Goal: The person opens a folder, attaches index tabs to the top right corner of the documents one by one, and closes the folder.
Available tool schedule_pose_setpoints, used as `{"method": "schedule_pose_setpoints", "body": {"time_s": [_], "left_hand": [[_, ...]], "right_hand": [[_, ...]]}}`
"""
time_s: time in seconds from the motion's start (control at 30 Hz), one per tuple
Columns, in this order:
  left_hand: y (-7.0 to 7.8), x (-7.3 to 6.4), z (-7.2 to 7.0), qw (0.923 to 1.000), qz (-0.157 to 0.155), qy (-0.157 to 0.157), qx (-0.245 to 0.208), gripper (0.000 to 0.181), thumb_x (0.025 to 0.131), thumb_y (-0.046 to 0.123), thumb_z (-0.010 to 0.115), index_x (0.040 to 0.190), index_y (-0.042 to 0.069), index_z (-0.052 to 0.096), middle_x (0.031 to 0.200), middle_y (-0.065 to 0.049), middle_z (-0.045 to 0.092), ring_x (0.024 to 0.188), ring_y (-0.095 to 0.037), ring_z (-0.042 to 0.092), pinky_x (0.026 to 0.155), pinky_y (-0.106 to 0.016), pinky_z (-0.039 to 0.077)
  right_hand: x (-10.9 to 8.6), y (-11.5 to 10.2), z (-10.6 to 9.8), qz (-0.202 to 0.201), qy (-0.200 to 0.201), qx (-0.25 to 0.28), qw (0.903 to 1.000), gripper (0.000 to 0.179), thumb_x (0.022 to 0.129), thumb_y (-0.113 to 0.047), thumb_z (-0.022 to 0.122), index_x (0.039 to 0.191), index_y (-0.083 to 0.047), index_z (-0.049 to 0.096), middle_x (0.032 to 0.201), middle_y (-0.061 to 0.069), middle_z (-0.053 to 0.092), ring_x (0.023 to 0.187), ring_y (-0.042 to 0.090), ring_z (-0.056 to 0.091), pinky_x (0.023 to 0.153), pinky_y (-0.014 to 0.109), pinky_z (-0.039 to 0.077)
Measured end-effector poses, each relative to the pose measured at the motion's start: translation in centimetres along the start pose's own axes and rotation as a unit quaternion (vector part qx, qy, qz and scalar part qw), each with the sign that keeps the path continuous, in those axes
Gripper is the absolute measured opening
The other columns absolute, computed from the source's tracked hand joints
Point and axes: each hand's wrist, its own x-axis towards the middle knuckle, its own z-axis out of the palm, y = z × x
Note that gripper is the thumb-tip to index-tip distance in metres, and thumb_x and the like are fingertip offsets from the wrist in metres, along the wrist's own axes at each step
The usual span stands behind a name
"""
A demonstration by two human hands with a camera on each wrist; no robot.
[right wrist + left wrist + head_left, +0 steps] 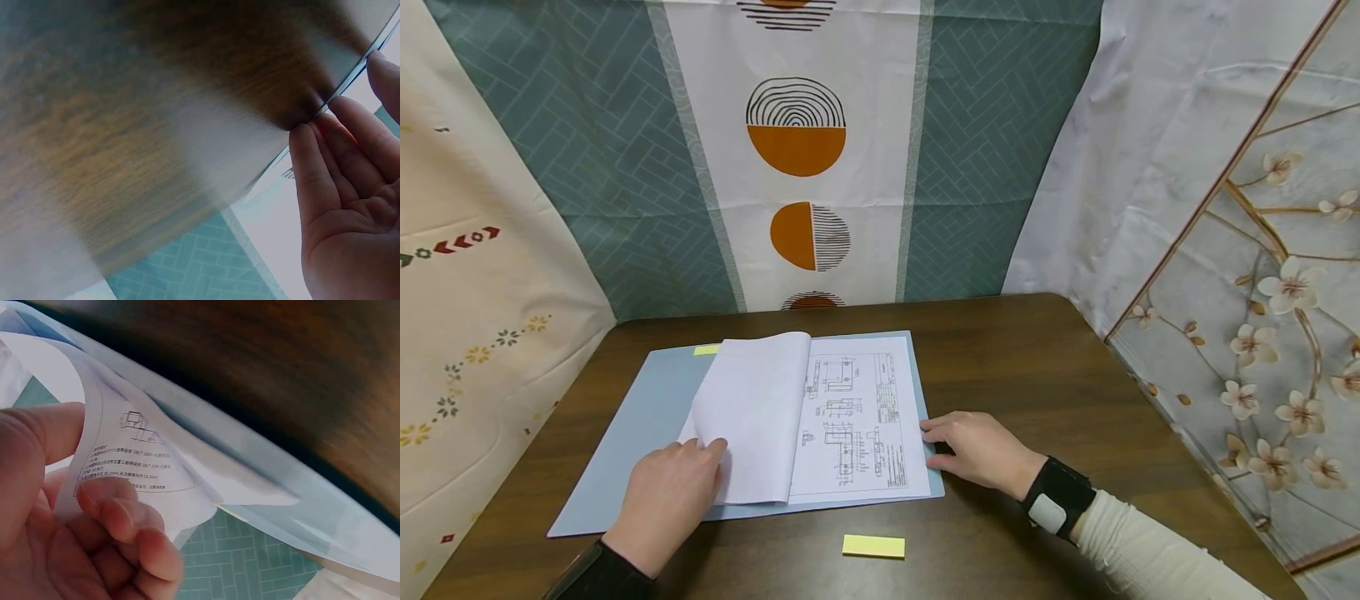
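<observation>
Pinching a curled white paper page (pixel 752 417) between thumb and bent fingers, the left hand (pixel 666 490) is above the left half of an open, pale blue folder (pixel 613 446) on the brown wood-grain tabletop (pixel 1015 358). A white sheet of black technical drawings (pixel 850 425) lies on the folder's right half. The right hand (pixel 981 447), fingers nearly straight, touches the folder's right edge; whether the fingertips reach underneath is hard to tell. A flat yellow paper strip (pixel 873 547) lies just beside the folder's near edge.

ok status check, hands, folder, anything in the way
Left hand pinching paper. Right hand touching folder's right edge. Folder open, drawing showing. Yellow strip in front, off the folder, seemingly not in the way.
</observation>
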Motion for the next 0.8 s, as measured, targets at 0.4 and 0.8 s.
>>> {"method": "schedule_pose_setpoints", "body": {"time_s": [0.4, 0.8], "left_hand": [[-1.0, -1.0, 0.1, 0.9993, -0.013, 0.004, 0.036, 0.024, 0.084, 0.03, 0.093, 0.093, 0.01, 0.082, 0.144, -0.04, 0.054, 0.123, -0.062, 0.056, 0.079, -0.069, 0.06], [-0.6, 0.0, 0.5, 0.9934, 0.027, -0.092, -0.063, 0.057, 0.091, 0.021, 0.093, 0.142, 0.013, 0.069, 0.096, -0.012, 0.073, 0.067, -0.019, 0.058, 0.066, -0.036, 0.061]], "right_hand": [[-0.1, -0.3, -0.2, -0.002, 0.001, -0.002, 1.0, 0.04, 0.094, -0.027, 0.092, 0.127, -0.007, 0.083, 0.14, 0.01, 0.075, 0.125, 0.029, 0.074, 0.104, 0.048, 0.059], [-0.3, -0.1, 0.1, -0.003, 0.01, -0.005, 0.9999, 0.041, 0.093, -0.027, 0.093, 0.127, -0.006, 0.083, 0.14, 0.01, 0.074, 0.126, 0.028, 0.073, 0.104, 0.047, 0.059]]}}
